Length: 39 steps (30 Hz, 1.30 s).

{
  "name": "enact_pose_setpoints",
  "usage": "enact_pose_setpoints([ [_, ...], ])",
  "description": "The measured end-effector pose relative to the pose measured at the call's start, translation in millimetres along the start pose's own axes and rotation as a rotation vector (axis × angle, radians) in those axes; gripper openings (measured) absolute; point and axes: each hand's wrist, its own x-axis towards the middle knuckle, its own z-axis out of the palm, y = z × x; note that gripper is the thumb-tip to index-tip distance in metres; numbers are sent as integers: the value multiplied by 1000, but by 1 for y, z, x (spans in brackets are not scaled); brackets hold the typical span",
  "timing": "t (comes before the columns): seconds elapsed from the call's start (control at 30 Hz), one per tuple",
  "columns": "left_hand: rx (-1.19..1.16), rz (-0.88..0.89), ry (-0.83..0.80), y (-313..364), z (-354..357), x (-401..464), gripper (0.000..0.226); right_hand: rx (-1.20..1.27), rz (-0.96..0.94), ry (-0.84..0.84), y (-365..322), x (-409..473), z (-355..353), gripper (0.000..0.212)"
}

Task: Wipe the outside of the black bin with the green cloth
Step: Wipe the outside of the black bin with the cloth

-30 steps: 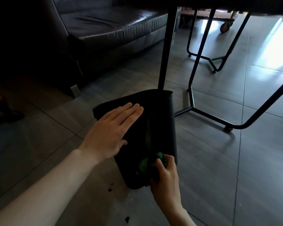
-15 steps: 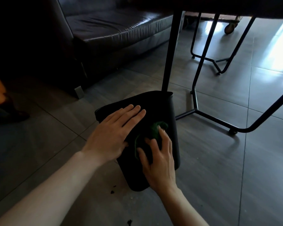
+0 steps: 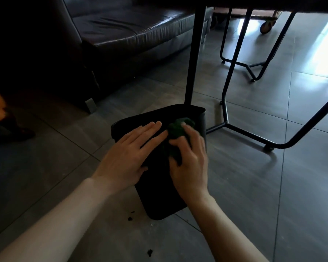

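Observation:
A black bin lies tipped on the grey tile floor, its mouth turned away from me and its base nearest me. My left hand rests flat on the bin's upper side, fingers spread, holding nothing. My right hand presses a crumpled green cloth against the bin's side near the rim. Part of the cloth is hidden under my fingers.
A black table leg stands just behind the bin. Black metal chair frames run along the floor to the right. A dark leather sofa fills the upper left. Small dark crumbs lie on the tiles beside the bin's base.
My right hand has slid the green cloth up the bin's side, from near the base to just under the rim. My left hand has stayed flat on the bin.

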Motion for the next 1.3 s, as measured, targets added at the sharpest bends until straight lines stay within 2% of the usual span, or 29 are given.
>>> enact_pose_setpoints([
  [0.1,-5,14,0,2,1,-2,112,-97,-2,-107,1,-26,3,20],
  [0.27,14,27,3,4,4,-3,118,-148,165,-370,26,-86,-4,29],
  [0.33,17,39,8,9,6,-7,116,-140,208,-423,37,-104,-13,34],
  [0.4,36,62,25,16,10,-14,111,-136,255,-391,46,-116,-24,41],
  [0.6,92,131,127,45,26,-39,85,-78,480,-86,72,-109,-75,58],
  [0.7,139,154,161,58,32,-55,63,-11,536,-32,81,-83,-103,72],
  [0.8,199,174,116,59,32,-71,66,38,503,-80,84,-56,-126,86],
  [0.93,228,205,106,57,27,-90,68,-1,440,-260,85,-27,-144,101],
  [1.13,174,177,119,67,18,-93,54,-151,233,-551,78,-5,-157,101],
  [1.23,146,96,101,80,17,-79,67,-217,115,-661,75,7,-161,101],
  [1.3,125,59,117,99,11,-58,73,-240,104,-673,77,12,-174,98],
])
